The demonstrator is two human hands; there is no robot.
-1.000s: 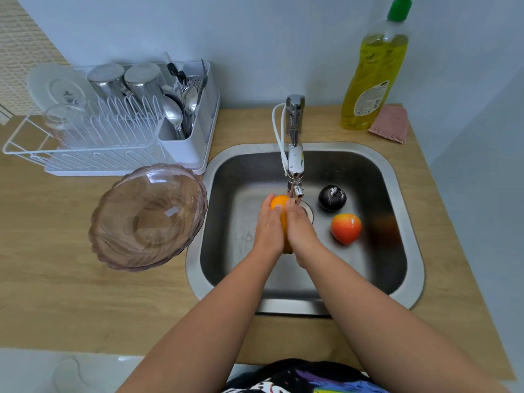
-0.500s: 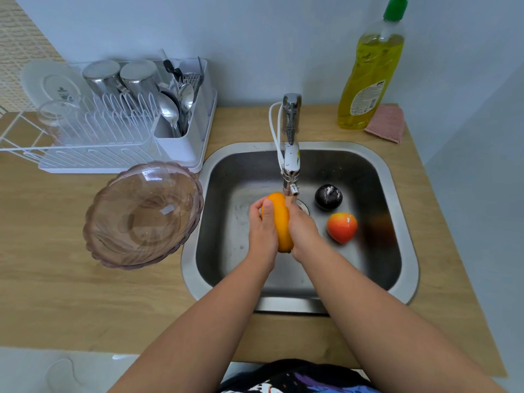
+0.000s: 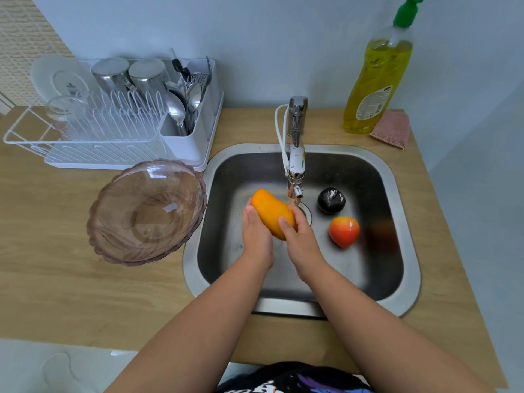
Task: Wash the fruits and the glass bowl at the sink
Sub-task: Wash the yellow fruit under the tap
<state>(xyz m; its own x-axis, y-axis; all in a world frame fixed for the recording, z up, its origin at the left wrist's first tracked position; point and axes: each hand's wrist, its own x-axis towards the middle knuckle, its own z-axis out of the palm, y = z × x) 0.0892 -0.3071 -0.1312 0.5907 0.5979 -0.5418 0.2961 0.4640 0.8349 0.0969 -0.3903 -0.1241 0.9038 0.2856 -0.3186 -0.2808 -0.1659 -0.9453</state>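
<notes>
An orange mango (image 3: 270,212) is held over the steel sink (image 3: 408,251), just left of the tap (image 3: 296,154) where water runs. My left hand (image 3: 255,231) cups the mango from the left and below. My right hand (image 3: 300,239) grips its lower right end, thumb on top. A dark purple round fruit (image 3: 331,200) and a red-orange apple (image 3: 344,231) lie on the sink floor to the right. The pinkish glass bowl (image 3: 147,212) stands on the wooden counter, touching the sink's left rim.
A white dish rack (image 3: 113,131) with cups, a plate and cutlery stands at the back left. A yellow dish soap bottle (image 3: 377,78) and a pink sponge (image 3: 392,129) stand behind the sink at the right. The wooden counter (image 3: 71,293) surrounds the sink.
The mango has turned from upright between my palms to lying slantwise, more of it showing. Both hands have shifted lower on it and the right thumb now lies on top.
</notes>
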